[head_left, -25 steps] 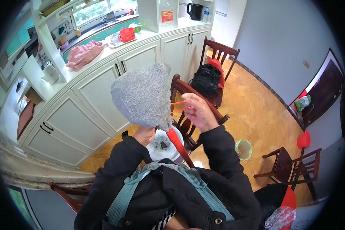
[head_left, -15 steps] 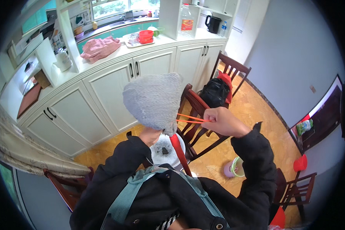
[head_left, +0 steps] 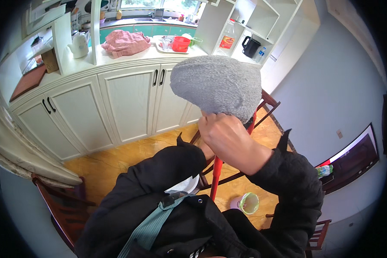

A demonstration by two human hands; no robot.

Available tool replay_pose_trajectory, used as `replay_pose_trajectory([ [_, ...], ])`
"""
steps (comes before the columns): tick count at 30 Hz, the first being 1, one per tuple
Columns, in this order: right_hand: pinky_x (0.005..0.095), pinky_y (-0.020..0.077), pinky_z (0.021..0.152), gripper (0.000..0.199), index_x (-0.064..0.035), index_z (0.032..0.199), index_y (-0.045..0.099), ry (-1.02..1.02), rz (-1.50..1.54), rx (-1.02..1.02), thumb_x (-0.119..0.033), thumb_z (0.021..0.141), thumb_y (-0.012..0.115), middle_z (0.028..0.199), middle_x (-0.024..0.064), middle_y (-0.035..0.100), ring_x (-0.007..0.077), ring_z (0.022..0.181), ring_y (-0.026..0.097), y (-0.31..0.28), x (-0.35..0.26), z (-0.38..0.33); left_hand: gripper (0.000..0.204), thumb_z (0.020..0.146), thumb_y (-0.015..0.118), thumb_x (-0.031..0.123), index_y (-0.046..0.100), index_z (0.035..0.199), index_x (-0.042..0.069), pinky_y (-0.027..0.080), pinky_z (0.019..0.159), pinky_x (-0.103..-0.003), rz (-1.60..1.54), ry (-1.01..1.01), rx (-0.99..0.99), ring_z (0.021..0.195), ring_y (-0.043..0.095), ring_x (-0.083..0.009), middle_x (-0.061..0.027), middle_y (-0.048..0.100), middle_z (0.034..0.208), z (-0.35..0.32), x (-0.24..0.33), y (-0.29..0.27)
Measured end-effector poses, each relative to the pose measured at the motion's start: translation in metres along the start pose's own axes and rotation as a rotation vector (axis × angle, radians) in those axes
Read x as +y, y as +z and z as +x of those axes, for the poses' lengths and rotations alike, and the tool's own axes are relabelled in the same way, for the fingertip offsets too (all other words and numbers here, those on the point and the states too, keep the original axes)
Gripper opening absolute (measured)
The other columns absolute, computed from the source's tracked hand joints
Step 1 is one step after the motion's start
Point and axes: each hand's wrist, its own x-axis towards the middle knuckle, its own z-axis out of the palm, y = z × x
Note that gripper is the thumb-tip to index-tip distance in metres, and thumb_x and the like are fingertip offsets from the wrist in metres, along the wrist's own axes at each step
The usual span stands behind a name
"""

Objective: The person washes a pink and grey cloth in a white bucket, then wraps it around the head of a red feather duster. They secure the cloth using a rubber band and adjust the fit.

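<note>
Right hand [head_left: 230, 142] closed around base of grey mop head [head_left: 217, 86], raised before white cabinets [head_left: 129, 101]. Left hand hidden; state indeterminable. Red pole [head_left: 216, 174] below. Advisable: firm grip, pad seated squarely, pole steadied.

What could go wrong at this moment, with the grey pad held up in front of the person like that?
The right hand grips the underside of the grey pad at one small spot, so the pad may slip or twist on its red pole. The left hand is hidden behind the right hand, so its support is uncertain. If the pole swings down, it might knock the green-rimmed cup on the floor close by.
</note>
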Motion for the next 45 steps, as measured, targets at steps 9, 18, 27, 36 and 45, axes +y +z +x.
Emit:
replay_pose_trajectory([
  [9,0.0326,0.0543,0.062,0.008,-0.0052,0.07,0.068,-0.179,0.076,-0.319,-0.011,0.074,0.065,0.072,0.0096,0.069,0.0232,0.073,0.071,0.043,-0.006,0.034,0.028,0.091,0.066,0.013,0.058,0.114,0.0,0.052,0.082,-0.032,0.021,-0.063,-0.083,0.097,0.063,-0.0163,-0.0087,0.065,0.107,-0.041,0.007,0.005],
  [18,0.0381,0.0543,0.06,0.024,0.0074,0.095,0.056,0.031,0.225,-0.209,-0.005,0.076,0.062,0.066,0.018,0.064,0.0323,0.066,0.068,0.038,-0.007,0.017,0.028,0.091,0.066,0.013,0.058,0.115,0.0,0.053,0.081,-0.032,0.032,-0.061,-0.114,0.097,0.063,-0.0159,-0.0087,0.065,0.107,-0.049,0.009,0.016],
  [27,0.0428,0.0518,0.057,0.031,0.0065,0.104,0.05,0.128,0.331,-0.167,-0.005,0.077,0.062,0.065,0.0202,0.062,0.0371,0.062,0.065,0.056,-0.005,0.004,0.029,0.091,0.065,0.012,0.057,0.115,0.0,0.053,0.081,-0.032,0.086,-0.045,-0.095,0.098,0.062,-0.0155,-0.0086,0.065,0.108,-0.061,0.01,0.011],
  [36,0.0436,0.0529,0.062,0.064,0.0043,0.137,0.042,0.244,0.594,-0.212,0.0,0.076,0.061,0.072,0.0243,0.065,0.0404,0.066,0.066,0.064,0.002,-0.015,0.033,0.094,0.062,0.014,0.052,0.122,0.0,0.052,0.081,-0.029,0.209,-0.155,-0.059,0.098,0.061,-0.0123,-0.0074,0.064,0.106,-0.07,0.042,0.004],
  [45,0.044,0.0537,0.066,0.077,-0.007,0.151,0.031,0.269,0.88,-0.215,0.004,0.079,0.056,0.081,0.0254,0.067,0.0395,0.071,0.068,0.064,0.007,-0.04,0.021,0.099,0.049,0.011,0.052,0.117,0.0,0.051,0.078,-0.028,0.201,-0.03,0.063,0.091,0.061,-0.0125,-0.008,0.064,0.101,-0.064,0.012,-0.001],
])
